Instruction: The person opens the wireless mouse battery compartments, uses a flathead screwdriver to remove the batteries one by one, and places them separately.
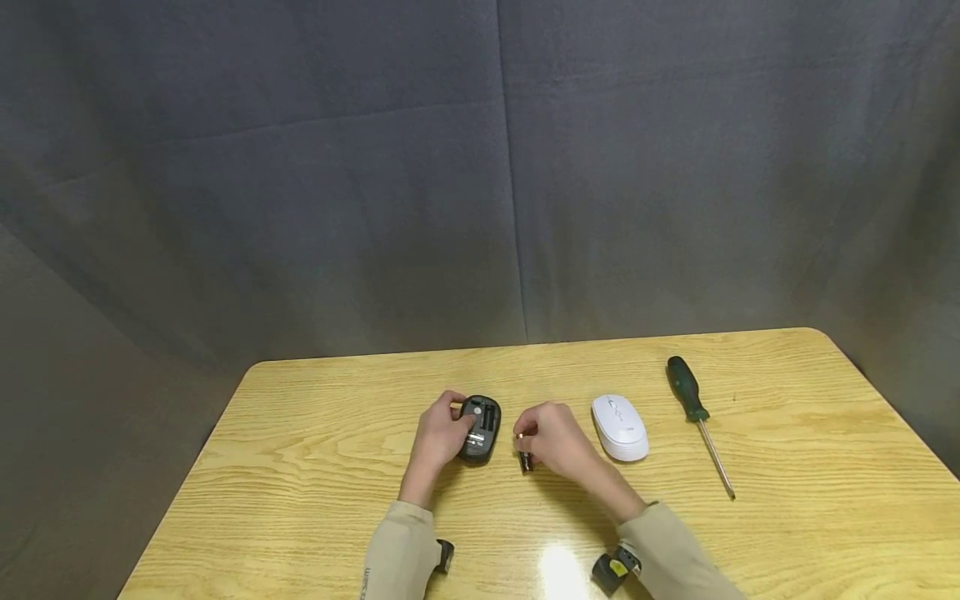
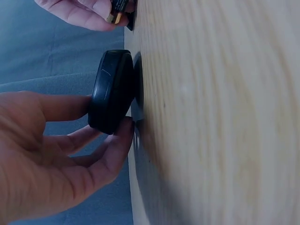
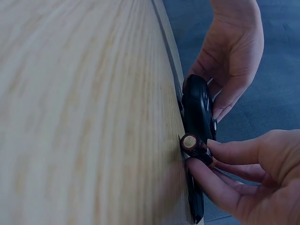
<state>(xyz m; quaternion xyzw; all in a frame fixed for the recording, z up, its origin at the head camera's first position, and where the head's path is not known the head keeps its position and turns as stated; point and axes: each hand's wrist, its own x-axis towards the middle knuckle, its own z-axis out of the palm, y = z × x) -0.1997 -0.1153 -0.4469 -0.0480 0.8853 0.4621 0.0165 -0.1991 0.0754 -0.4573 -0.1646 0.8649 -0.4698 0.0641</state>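
Observation:
My left hand [image 1: 437,435] grips a black computer mouse [image 1: 478,451], its underside facing up with the battery compartment uncovered. In the left wrist view the mouse [image 2: 110,93] is tilted close over the table, thumb on one side and fingers on the other. To the right of it, my right hand [image 1: 561,442] pinches a small dark cylindrical battery [image 3: 197,149] between thumb and fingers. The battery's copper-coloured end [image 2: 118,18] shows in the left wrist view. Right beside the battery and fingertips, a thin black piece [image 3: 196,206] lies along the table surface.
A white mouse [image 1: 619,428] sits right of my right hand. Farther right lies a screwdriver [image 1: 687,390] with a dark green handle, its shaft pointing toward the near side. The wooden table [image 1: 300,467] ends at a grey curtain [image 1: 375,208] behind.

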